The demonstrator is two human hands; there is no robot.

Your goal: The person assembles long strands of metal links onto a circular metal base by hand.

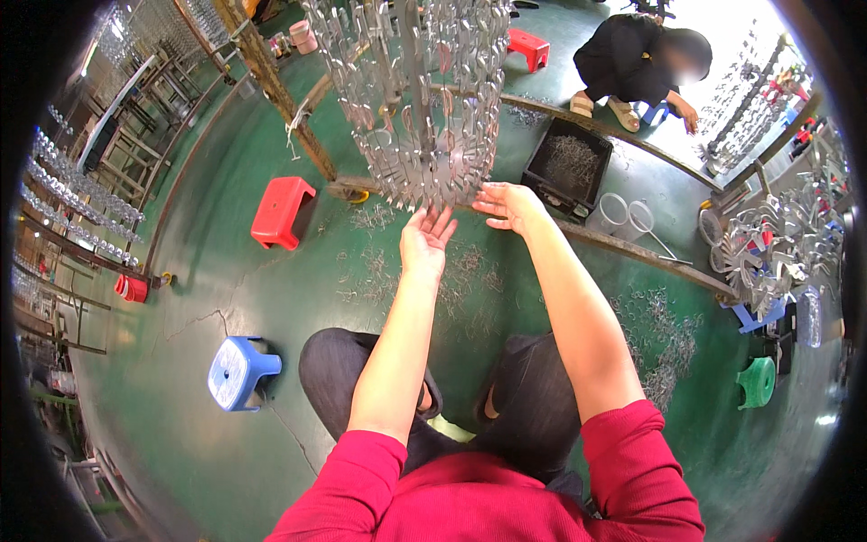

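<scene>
A tall hanging rack (433, 172) of many silvery metal hooks or clips stands upright in front of me, its lowest ring of pieces level with my fingers. My left hand (424, 246) is palm up under the front of that ring, its fingers stretched upward and the tips at or just below the metal. From the right, my right hand (511, 206) reaches to the ring's lower right edge, fingers extended and somewhat apart. No loose piece shows in either palm. Whether the fingertips touch the metal, I cannot tell.
Loose metal hooks (664, 348) litter the green floor. A black crate (569, 163) of small metal pieces stands beyond a wooden rail (632, 254). Red (282, 212), blue (239, 374) and green (757, 383) stools stand around. A person in black (632, 59) crouches far right.
</scene>
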